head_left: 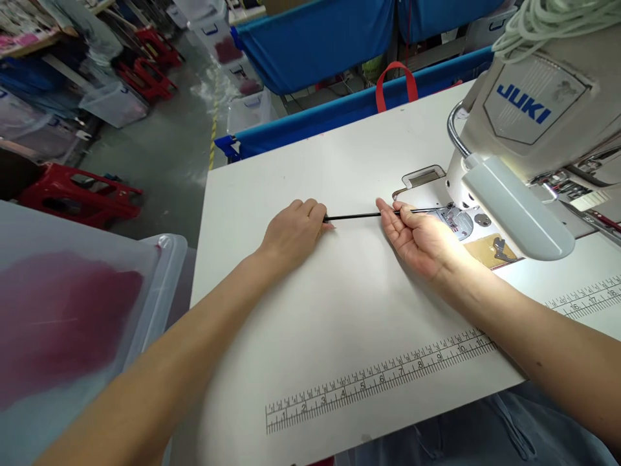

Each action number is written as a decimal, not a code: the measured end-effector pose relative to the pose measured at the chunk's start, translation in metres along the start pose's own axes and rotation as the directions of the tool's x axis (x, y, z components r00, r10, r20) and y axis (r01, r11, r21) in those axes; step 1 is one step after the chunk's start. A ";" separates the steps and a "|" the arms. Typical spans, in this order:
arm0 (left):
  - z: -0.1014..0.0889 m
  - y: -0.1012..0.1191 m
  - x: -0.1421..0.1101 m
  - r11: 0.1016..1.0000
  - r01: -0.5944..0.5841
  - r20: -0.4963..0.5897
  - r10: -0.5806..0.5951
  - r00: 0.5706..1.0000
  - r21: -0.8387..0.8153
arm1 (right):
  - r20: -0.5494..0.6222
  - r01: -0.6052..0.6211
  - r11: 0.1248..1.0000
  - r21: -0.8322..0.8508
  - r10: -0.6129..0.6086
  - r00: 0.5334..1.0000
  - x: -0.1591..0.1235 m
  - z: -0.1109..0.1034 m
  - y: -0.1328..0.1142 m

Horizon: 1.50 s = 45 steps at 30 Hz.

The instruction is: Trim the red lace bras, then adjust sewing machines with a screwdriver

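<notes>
A thin black cord [353,217] runs straight across the white table between my hands and on to the needle area of the sewing machine [531,97]. My left hand [297,232] is closed round the cord's left end, palm down. Palm up, my right hand [414,236] pinches the cord between thumb and fingers just left of the needle plate [458,223]. The machine's lamp [521,207] shines on my right wrist and hides part of the needle area.
A printed ruler [378,380] runs along the table's [233,310] near side. To the left stands a plastic bin [165,272] with red material inside. Blue cloth [315,45] hangs behind the table, with a red strap [396,68]. Red stools [80,194] stand on the floor.
</notes>
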<state>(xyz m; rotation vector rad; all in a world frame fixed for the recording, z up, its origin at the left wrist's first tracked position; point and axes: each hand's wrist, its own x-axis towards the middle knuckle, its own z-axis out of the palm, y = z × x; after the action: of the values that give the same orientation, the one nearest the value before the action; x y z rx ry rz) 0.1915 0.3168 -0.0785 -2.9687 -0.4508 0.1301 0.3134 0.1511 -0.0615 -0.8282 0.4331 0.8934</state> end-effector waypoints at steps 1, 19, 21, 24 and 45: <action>0.000 -0.001 0.001 0.999 -0.015 0.007 0.015 1.000 0.038 | 0.000 0.003 1.000 0.004 -0.003 1.000 0.000 0.000 0.000; 0.001 -0.004 0.009 1.000 -0.024 0.051 0.024 0.998 -0.005 | 0.020 -0.016 0.999 -0.044 0.017 1.000 0.003 -0.004 -0.003; 0.001 -0.003 0.007 1.000 -0.028 0.046 0.028 0.999 0.002 | 0.017 -0.030 0.998 -0.048 0.031 0.999 0.003 -0.005 -0.004; 0.001 -0.004 0.006 1.000 -0.028 0.047 0.028 0.999 0.007 | 0.017 -0.040 0.998 -0.058 0.041 0.999 0.002 -0.004 -0.004; -0.002 0.005 -0.007 1.000 0.009 0.089 -0.009 0.996 -0.002 | 0.003 -0.019 0.992 -0.121 0.019 1.000 -0.004 -0.003 -0.005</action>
<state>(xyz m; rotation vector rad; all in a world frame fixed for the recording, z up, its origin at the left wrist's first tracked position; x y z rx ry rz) 0.1869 0.3093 -0.0765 -2.9724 -0.4748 0.2616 0.3151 0.1449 -0.0589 -0.9342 0.3862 0.9463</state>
